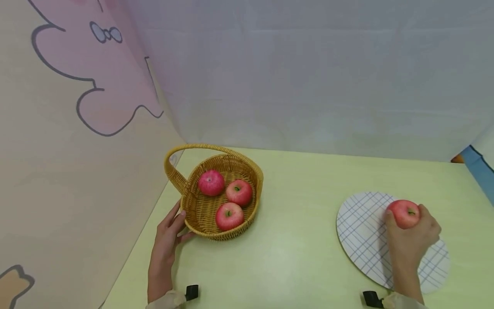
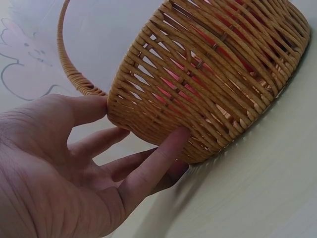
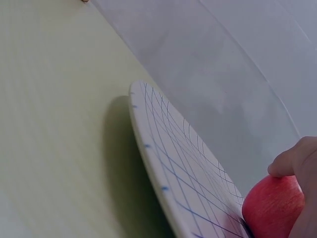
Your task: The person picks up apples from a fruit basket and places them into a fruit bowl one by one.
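On the left of the head view stands a yellow-brown wicker basket (image 1: 200,214) with a hooped handle. Inside lie three red apples: one at the back left (image 1: 211,183), one at the right (image 1: 239,192) and one at the front (image 1: 229,216). My left hand (image 1: 167,236) touches the basket's left side with spread fingers, and the left wrist view shows fingertips (image 2: 179,136) against the woven wall. At the right, my right hand (image 1: 413,240) grips another red apple (image 1: 403,213) over a white plate (image 1: 360,227) with blue crossing lines. Whether this apple touches the plate I cannot tell.
A pale yellow-green table (image 1: 293,206) carries the basket and plate, well apart. Behind it hangs a whitish cloth wall (image 1: 308,86). A wall with pink cartoon drawings (image 1: 108,107) borders the left side. Something blue (image 1: 476,167) is at the right edge.
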Tool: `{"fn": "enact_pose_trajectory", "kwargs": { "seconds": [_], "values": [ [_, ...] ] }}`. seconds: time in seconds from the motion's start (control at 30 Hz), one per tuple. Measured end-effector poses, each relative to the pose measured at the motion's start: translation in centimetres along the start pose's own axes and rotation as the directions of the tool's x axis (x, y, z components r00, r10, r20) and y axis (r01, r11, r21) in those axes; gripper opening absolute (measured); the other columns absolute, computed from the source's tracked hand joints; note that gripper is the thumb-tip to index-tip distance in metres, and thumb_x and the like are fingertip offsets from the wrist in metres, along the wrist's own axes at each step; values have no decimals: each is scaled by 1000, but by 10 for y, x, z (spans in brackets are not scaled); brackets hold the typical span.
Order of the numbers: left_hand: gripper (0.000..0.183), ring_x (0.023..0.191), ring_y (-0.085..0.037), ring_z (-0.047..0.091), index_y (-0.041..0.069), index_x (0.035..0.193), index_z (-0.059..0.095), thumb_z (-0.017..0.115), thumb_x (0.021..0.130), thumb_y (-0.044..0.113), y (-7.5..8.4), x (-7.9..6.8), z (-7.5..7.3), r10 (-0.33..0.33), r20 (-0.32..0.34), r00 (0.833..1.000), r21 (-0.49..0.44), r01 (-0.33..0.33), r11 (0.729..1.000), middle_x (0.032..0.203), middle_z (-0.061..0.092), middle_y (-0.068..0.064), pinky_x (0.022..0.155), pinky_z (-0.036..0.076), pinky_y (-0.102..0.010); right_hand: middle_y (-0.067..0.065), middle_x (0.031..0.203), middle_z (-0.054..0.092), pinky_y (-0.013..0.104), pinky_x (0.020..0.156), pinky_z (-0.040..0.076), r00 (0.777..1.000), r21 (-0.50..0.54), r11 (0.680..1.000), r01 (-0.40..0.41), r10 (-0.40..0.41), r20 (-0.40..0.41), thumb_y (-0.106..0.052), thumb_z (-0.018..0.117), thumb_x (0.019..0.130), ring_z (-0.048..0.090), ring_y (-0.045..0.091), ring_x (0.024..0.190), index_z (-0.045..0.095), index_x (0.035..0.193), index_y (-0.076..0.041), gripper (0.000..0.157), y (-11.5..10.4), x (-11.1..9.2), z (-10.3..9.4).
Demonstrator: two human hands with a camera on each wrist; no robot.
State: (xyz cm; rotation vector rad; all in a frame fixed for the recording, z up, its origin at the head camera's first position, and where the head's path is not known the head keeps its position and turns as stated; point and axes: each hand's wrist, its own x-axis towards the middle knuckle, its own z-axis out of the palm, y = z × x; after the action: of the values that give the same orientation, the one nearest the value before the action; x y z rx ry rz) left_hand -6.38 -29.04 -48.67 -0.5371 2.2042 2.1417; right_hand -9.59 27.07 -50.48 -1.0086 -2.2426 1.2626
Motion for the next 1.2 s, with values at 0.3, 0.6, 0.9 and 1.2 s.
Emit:
{"fn": "enact_pose_trajectory", "kwargs": {
  "seconds": [0.3, 0.6, 0.9, 1.2],
  "values": [
    [59, 117, -5, 70, 36, 162, 37, 58, 108, 40, -1, 0, 0, 6, 8, 1000, 1, -6, 1000, 159, 50, -14, 82, 65, -33, 8, 169, 23, 34, 119, 38, 1000, 7, 1000, 2, -2, -23, -35, 64, 99, 23, 28, 153, 26, 166, -23, 78, 0, -3, 0],
    [59, 116, -6, 71, 36, 162, 36, 58, 107, 42, -1, 1, 0, 25, 24, 999, 2, -26, 1000, 159, 49, -15, 83, 65, -35, 1, 159, 37, 16, 111, 34, 963, 92, 980, 174, -150, -223, -35, 66, 97, 31, 14, 148, 45, 156, -24, 63, 1, -7, -1],
    [59, 121, -4, 68, 37, 162, 36, 58, 107, 42, 2, 1, -1, 25, 31, 999, 1, -25, 1000, 163, 44, -8, 85, 65, -36, -15, 151, 43, 19, 119, 31, 884, 164, 899, 407, -342, -320, -26, 69, 98, 36, 3, 144, 54, 148, -27, 53, -3, -7, -2],
    [59, 122, -5, 67, 39, 162, 36, 57, 107, 44, 2, -1, -1, 21, 33, 999, 4, -21, 1000, 164, 44, -8, 85, 65, -35, 3, 146, 53, 25, 119, 44, 794, 460, 650, 605, -540, -281, -6, 69, 97, 47, 25, 140, 59, 140, 1, 45, -17, -16, -7]
  ]
}}
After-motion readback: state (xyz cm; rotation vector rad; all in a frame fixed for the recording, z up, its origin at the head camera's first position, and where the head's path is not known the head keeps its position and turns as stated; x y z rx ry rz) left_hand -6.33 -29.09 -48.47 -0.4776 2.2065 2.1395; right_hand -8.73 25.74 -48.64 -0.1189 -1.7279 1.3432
